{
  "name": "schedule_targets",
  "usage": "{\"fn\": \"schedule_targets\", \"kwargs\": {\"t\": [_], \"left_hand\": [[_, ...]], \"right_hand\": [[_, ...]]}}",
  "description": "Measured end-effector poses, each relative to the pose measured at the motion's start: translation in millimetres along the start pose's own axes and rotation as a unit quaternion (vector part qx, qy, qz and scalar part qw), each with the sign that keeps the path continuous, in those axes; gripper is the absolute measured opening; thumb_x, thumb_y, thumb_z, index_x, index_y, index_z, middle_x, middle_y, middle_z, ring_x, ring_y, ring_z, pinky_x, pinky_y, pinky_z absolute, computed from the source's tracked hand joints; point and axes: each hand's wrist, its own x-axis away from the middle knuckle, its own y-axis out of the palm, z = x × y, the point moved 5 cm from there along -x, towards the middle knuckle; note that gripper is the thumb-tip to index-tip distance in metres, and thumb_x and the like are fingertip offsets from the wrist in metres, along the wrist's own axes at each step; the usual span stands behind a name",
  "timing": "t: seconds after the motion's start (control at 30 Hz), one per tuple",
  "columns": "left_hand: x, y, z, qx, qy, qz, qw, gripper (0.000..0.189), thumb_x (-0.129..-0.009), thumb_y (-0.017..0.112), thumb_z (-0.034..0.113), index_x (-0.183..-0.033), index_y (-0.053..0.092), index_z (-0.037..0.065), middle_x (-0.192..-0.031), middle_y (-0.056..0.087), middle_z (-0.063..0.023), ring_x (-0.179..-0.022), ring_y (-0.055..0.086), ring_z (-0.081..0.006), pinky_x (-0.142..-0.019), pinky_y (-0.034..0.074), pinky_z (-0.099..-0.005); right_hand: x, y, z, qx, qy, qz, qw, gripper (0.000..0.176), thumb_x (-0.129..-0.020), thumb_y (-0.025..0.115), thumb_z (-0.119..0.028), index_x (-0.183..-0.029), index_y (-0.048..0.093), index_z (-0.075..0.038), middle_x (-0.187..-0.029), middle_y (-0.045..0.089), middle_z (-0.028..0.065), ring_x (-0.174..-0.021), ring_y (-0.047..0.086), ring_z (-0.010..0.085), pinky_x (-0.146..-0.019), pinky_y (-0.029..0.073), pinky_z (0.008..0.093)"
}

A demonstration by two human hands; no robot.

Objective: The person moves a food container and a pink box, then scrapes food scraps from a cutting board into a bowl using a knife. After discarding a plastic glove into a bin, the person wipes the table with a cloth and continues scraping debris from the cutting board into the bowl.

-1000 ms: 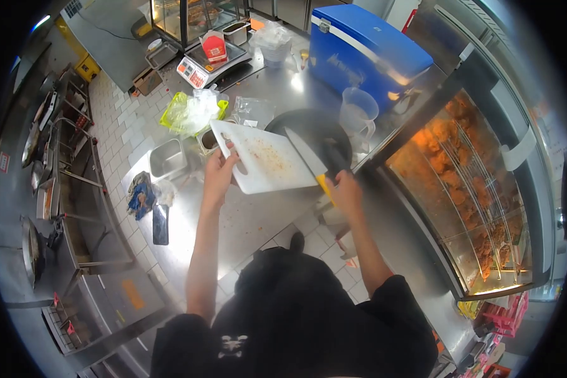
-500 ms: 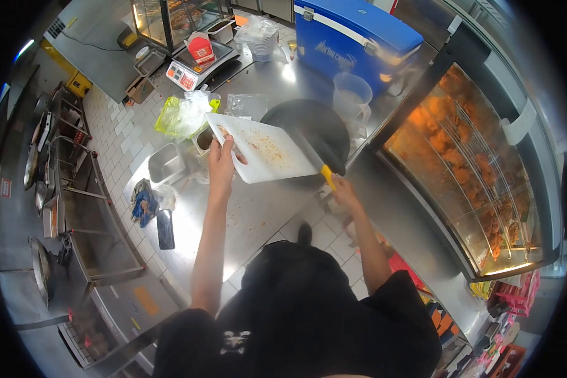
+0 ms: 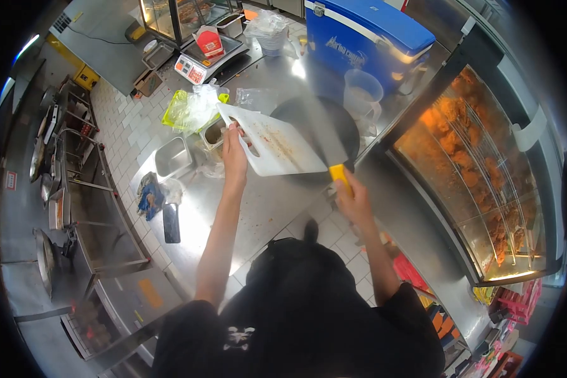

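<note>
My left hand (image 3: 235, 154) is closed on the handle end of a white cutting board (image 3: 280, 135). The board is tilted, with brown-orange crumbs streaked over its face. In my right hand (image 3: 353, 195) is a knife (image 3: 337, 172) with a yellow handle; its broad blade is smeared by motion and points up and away, close to the board's right edge. Beneath the board and blade sits a large round black bowl-like vessel (image 3: 348, 129), partly hidden by them.
On the steel table (image 3: 233, 220) are a metal pan (image 3: 173, 157), a phone (image 3: 171, 223), a blue cloth (image 3: 149, 196) and a lime-green basket (image 3: 177, 108) with plastic bags. A scale (image 3: 195, 68), a blue cooler (image 3: 365, 44) and a clear jug (image 3: 361, 94) stand behind. A lit food cabinet (image 3: 472, 170) is at right.
The board has tipped more steeply. The knife has swung away from the board's face toward the right, its blade now more upright. The whole view has shifted slightly.
</note>
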Motion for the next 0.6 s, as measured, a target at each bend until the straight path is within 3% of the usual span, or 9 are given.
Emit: {"fn": "schedule_targets", "kwargs": {"t": [0.07, 0.1, 0.23, 0.3, 0.33, 0.4, 0.43, 0.53, 0.6], "left_hand": [[-3.5, 3.6, -0.3, -0.008, 0.017, 0.000, 1.000, 0.045, -0.100, 0.035, 0.039, -0.119, 0.053, 0.002, -0.101, 0.051, -0.0050, -0.096, 0.050, -0.0149, -0.083, 0.043, -0.0298], [-4.5, 4.3, -1.6, -0.014, 0.019, 0.006, 1.000, 0.043, -0.100, 0.035, 0.039, -0.114, 0.054, 0.002, -0.102, 0.051, -0.0058, -0.096, 0.050, -0.0154, -0.084, 0.042, -0.0300], [-4.9, 7.4, 2.0, -0.058, 0.022, 0.008, 0.998, 0.039, -0.100, 0.034, 0.037, -0.098, 0.053, 0.004, -0.101, 0.052, -0.0073, -0.095, 0.049, -0.0160, -0.086, 0.040, -0.0292], [-6.5, 10.5, 1.1, -0.023, 0.008, 0.012, 1.000, 0.037, -0.100, 0.035, 0.037, -0.094, 0.051, 0.004, -0.099, 0.052, -0.0072, -0.091, 0.048, -0.0157, -0.085, 0.038, -0.0287], [-7.0, 11.5, -2.1, 0.013, -0.011, 0.016, 1.000, 0.036, -0.100, 0.035, 0.037, -0.091, 0.050, 0.005, -0.097, 0.051, -0.0070, -0.088, 0.047, -0.0153, -0.084, 0.037, -0.0281], [-7.5, 10.0, -2.6, -0.015, 0.022, 0.015, 1.000, 0.036, -0.100, 0.035, 0.037, -0.088, 0.049, 0.006, -0.095, 0.050, -0.0063, -0.087, 0.046, -0.0153, -0.084, 0.036, -0.0281], [-8.9, 10.3, -0.3, -0.038, 0.058, 0.018, 0.997, 0.036, -0.100, 0.035, 0.037, -0.086, 0.047, 0.007, -0.093, 0.049, -0.0057, -0.086, 0.045, -0.0153, -0.084, 0.036, -0.0281], [-4.9, 13.5, 8.0, -0.064, 0.039, 0.012, 0.997, 0.035, -0.100, 0.033, 0.036, -0.087, 0.047, 0.006, -0.091, 0.048, -0.0061, -0.088, 0.045, -0.0171, -0.087, 0.035, -0.0285], [-6.1, 16.7, 7.6, -0.053, 0.044, 0.023, 0.997, 0.035, -0.101, 0.033, 0.035, -0.087, 0.046, 0.005, -0.092, 0.047, -0.0067, -0.090, 0.045, -0.0179, -0.089, 0.034, -0.0290]], "right_hand": [[16.5, 10.5, -27.6, 0.144, -0.029, -0.150, 0.978, 0.048, -0.094, 0.056, -0.028, -0.134, 0.048, -0.004, -0.067, 0.056, 0.0053, -0.050, 0.048, 0.0101, -0.052, 0.044, 0.0263], [23.2, 12.9, -46.1, 0.138, 0.019, -0.156, 0.978, 0.048, -0.092, 0.058, -0.028, -0.133, 0.049, -0.003, -0.076, 0.062, 0.0093, -0.057, 0.053, 0.0108, -0.060, 0.047, 0.0282], [25.6, 3.8, -44.3, 0.137, 0.043, -0.085, 0.986, 0.048, -0.092, 0.058, -0.027, -0.132, 0.050, -0.003, -0.085, 0.066, 0.0131, -0.065, 0.059, 0.0148, -0.067, 0.049, 0.0304], [37.3, 11.5, -63.2, 0.182, -0.055, -0.148, 0.971, 0.046, -0.092, 0.056, -0.026, -0.133, 0.049, -0.003, -0.090, 0.068, 0.0158, -0.071, 0.063, 0.0204, -0.073, 0.049, 0.0335], [37.9, 10.8, -69.9, 0.180, -0.055, -0.146, 0.971, 0.046, -0.092, 0.056, -0.026, -0.133, 0.049, -0.003, -0.090, 0.068, 0.0158, -0.071, 0.063, 0.0204, -0.073, 0.049, 0.0335], [43.6, 7.6, -87.1, 0.175, -0.051, -0.133, 0.974, 0.045, -0.093, 0.055, -0.023, -0.132, 0.049, -0.002, -0.094, 0.067, 0.0220, -0.076, 0.066, 0.0287, -0.077, 0.048, 0.0362], [43.3, 3.2, -97.8, 0.176, 0.014, -0.126, 0.976, 0.044, -0.093, 0.055, -0.023, -0.131, 0.049, -0.002, -0.095, 0.065, 0.0261, -0.080, 0.067, 0.0332, -0.078, 0.048, 0.0362], [50.1, 1.1, -111.4, 0.146, 0.041, -0.103, 0.983, 0.045, -0.092, 0.055, -0.024, -0.131, 0.049, -0.001, -0.095, 0.063, 0.0295, -0.084, 0.065, 0.0384, -0.080, 0.048, 0.0373], [56.3, 9.4, -92.3, 0.166, -0.026, -0.113, 0.979, 0.046, -0.092, 0.055, -0.024, -0.130, 0.050, -0.001, -0.094, 0.063, 0.0296, -0.085, 0.065, 0.0388, -0.080, 0.047, 0.0379]]}}
